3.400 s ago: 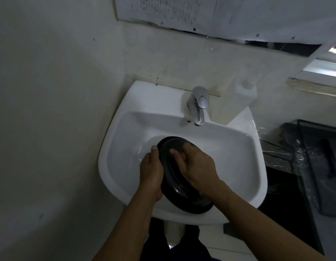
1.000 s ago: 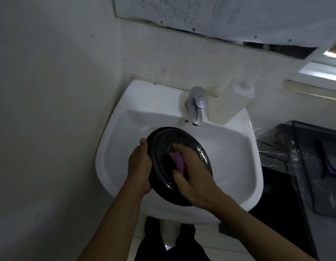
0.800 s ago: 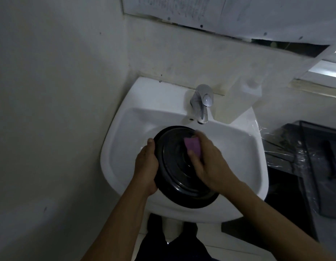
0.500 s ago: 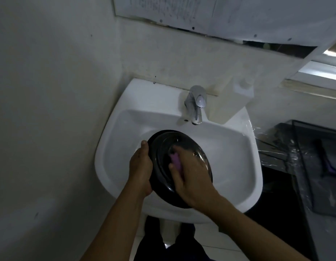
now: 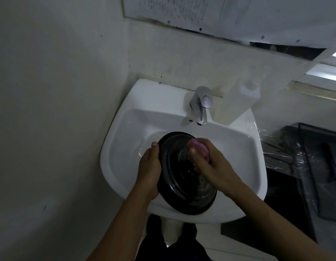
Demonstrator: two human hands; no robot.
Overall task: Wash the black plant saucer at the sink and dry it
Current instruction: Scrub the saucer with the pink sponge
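Observation:
The round black plant saucer (image 5: 184, 187) is held tilted over the white sink (image 5: 122, 132), its ridged face turned toward me and wet. My left hand (image 5: 149, 172) grips its left rim. My right hand (image 5: 210, 166) presses a small purple sponge (image 5: 200, 148) against the upper part of the saucer's face. The hand hides most of the sponge.
A chrome faucet (image 5: 202, 105) stands at the back of the basin, with no visible water stream. A white soap dispenser (image 5: 236, 102) sits on the sink's back right corner. A wall closes in on the left. A dark glass tank (image 5: 310, 166) stands to the right.
My right hand has rubbed the purple sponge back and forth over the saucer's face, now at its upper part. My left hand keeps its hold on the rim.

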